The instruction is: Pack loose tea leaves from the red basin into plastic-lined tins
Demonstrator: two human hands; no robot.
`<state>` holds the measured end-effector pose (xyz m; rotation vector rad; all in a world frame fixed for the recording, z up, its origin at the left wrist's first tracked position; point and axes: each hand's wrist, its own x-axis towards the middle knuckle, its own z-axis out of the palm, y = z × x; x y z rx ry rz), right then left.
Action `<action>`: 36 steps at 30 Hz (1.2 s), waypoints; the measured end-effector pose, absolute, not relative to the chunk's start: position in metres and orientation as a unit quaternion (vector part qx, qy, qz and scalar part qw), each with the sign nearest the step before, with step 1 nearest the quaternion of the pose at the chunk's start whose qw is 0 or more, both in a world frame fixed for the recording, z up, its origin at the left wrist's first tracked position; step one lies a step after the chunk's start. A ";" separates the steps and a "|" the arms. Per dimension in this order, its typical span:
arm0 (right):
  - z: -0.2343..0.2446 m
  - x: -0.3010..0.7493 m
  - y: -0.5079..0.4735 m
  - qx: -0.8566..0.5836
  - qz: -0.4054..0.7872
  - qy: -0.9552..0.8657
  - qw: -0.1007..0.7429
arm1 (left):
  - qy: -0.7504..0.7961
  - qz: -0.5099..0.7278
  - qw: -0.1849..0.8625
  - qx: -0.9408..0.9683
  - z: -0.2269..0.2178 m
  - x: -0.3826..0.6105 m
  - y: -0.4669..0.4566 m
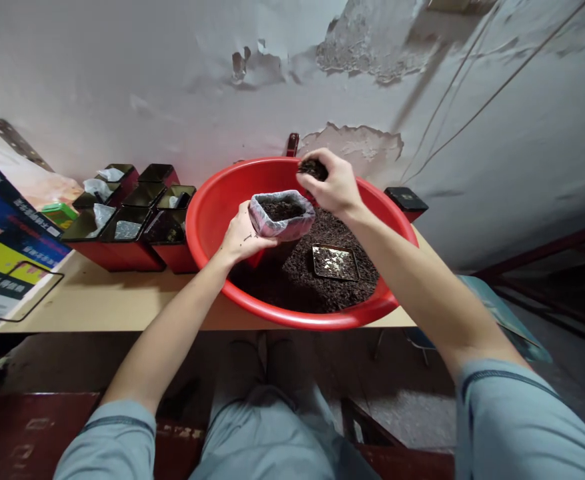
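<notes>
My left hand (245, 235) is wrapped round a small square pot (288, 230) with a plastic lining folded over its rim. Dark soil (281, 210) fills much of that pot, which I hold over the left side of a large red basin (292, 321). My right hand (336, 181) is closed on a clump of soil (313, 169), raised above and to the right of the pot. Loose soil (317, 293) covers the basin's floor. On it lies a shallow rectangular tray (335, 261) with pale bits inside.
Several square red-and-black pots (127, 250), some holding crumpled plastic, stand left of the basin on the table (97, 300). Another black-topped box (407, 201) is behind it at right. A printed carton (9, 260) is at far left. The peeling wall (172, 80) rises close behind.
</notes>
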<state>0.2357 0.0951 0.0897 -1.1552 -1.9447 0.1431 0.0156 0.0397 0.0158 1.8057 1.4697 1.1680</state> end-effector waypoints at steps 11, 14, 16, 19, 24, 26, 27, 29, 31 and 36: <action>0.083 0.218 0.095 -0.326 0.203 -0.855 0.348 | 0.515 0.435 0.290 0.679 0.009 0.012 0.045; 0.083 0.228 0.096 -0.343 0.215 -0.835 0.372 | 0.510 0.434 0.287 0.685 0.008 0.013 0.045; 0.080 0.229 0.094 -0.345 0.196 -0.849 0.348 | 0.514 0.428 0.284 0.687 0.008 0.014 0.046; 0.078 0.224 0.091 -0.328 0.159 -0.879 0.307 | 0.517 0.426 0.283 0.687 0.008 0.014 0.045; 0.086 0.225 0.090 -0.326 0.097 -0.889 0.307 | 0.515 0.426 0.291 0.685 0.008 0.014 0.045; 0.085 0.229 0.093 -0.319 0.118 -0.901 0.268 | 0.514 0.422 0.293 0.687 0.007 0.013 0.046; 0.083 0.231 0.094 -0.318 0.123 -0.905 0.256 | 0.512 0.422 0.294 0.688 0.007 0.013 0.046; 0.078 0.232 0.096 -0.325 0.111 -0.900 0.268 | 0.507 0.424 0.297 0.689 0.005 0.012 0.049; 0.073 0.232 0.096 -0.325 0.098 -0.895 0.290 | 0.501 0.430 0.303 0.687 0.002 0.012 0.051; 0.080 0.233 0.092 -0.317 0.115 -0.888 0.312 | 0.494 0.438 0.299 0.689 -0.003 0.007 0.053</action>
